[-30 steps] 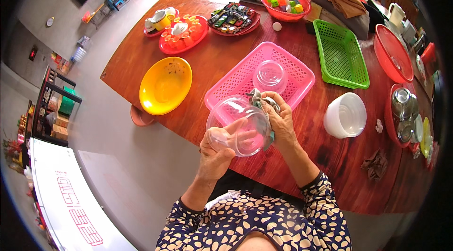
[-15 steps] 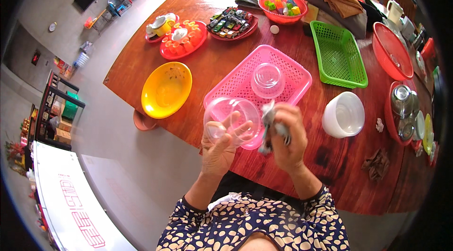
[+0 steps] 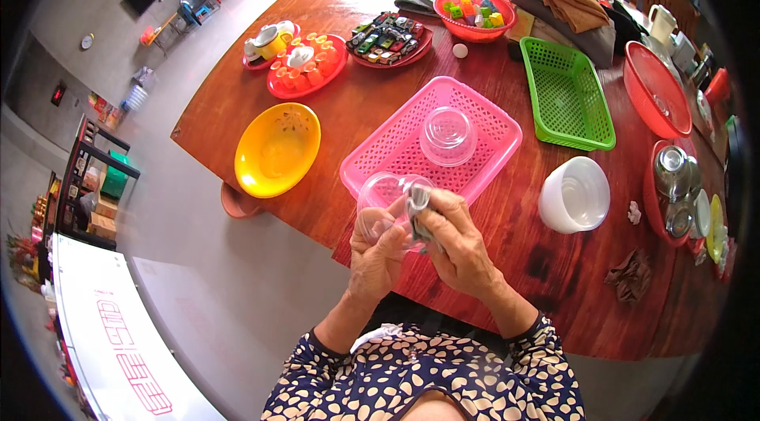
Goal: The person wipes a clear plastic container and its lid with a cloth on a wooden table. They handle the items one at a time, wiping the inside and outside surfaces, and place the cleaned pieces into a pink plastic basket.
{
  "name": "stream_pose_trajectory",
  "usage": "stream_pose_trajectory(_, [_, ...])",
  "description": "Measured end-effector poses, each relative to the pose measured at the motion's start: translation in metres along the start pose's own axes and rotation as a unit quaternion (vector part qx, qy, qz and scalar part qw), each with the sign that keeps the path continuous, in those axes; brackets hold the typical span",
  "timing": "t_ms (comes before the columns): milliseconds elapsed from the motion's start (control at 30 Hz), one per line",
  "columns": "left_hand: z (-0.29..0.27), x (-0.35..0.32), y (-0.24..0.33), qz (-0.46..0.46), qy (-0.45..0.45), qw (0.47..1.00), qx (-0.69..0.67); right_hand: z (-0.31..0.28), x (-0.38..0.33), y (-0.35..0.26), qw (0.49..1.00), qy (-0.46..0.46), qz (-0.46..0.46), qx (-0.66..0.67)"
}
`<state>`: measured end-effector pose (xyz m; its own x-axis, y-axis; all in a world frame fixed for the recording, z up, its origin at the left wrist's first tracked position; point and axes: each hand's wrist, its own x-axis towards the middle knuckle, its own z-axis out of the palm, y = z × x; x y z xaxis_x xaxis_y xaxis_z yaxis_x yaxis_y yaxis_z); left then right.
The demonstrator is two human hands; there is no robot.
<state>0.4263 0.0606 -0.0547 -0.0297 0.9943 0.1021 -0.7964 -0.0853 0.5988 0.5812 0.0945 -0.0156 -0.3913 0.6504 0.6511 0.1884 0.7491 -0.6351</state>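
My left hand (image 3: 375, 264) is closed on a transparent plastic bowl (image 3: 378, 188), held tilted above the near edge of the pink basket. In my right hand (image 3: 461, 245) is a bunched grey cloth (image 3: 419, 203), which meets the bowl's right side; the fingers hide part of both. Under and beyond my hands lies the pink perforated basket (image 3: 505, 122) on the table. Another transparent bowl (image 3: 448, 138) rests inside it. To the right of the basket stands a whitish translucent bowl (image 3: 571, 198), perhaps several nested together.
A yellow bowl (image 3: 277, 150) sits left, near the table edge. Farther back are a red tray of orange cups (image 3: 317, 73), a plate of toy cars (image 3: 388, 39) and a red basket of colored blocks (image 3: 475, 17). A green basket (image 3: 608, 132) and red basins (image 3: 653, 92) stand right.
My right hand has moved left with the cloth and brought it against the bowl. The bowl has turned and tilted in my left hand.
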Motion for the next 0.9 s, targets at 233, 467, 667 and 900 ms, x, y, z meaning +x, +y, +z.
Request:
stream_pose_trajectory(233, [0.011,0.005,0.01,0.03,-0.004,0.998,0.062,-0.033,0.006,-0.016,0.994,-0.06,-0.007,0.095])
stream_pose_trajectory(467, [0.021,0.005,0.004,0.038,0.034,0.997,0.052,-0.001,0.035,-0.009,0.997,0.0,-0.02,-0.074])
stream_pose_trajectory(667, [0.013,0.004,0.004,0.012,0.112,0.993,0.043,0.022,-0.012,-0.007,0.974,-0.045,-0.109,-0.193])
stream_pose_trajectory(900, [0.027,0.005,0.01,-0.011,0.065,0.977,0.201,0.013,0.0,-0.013,0.96,-0.048,-0.148,-0.232])
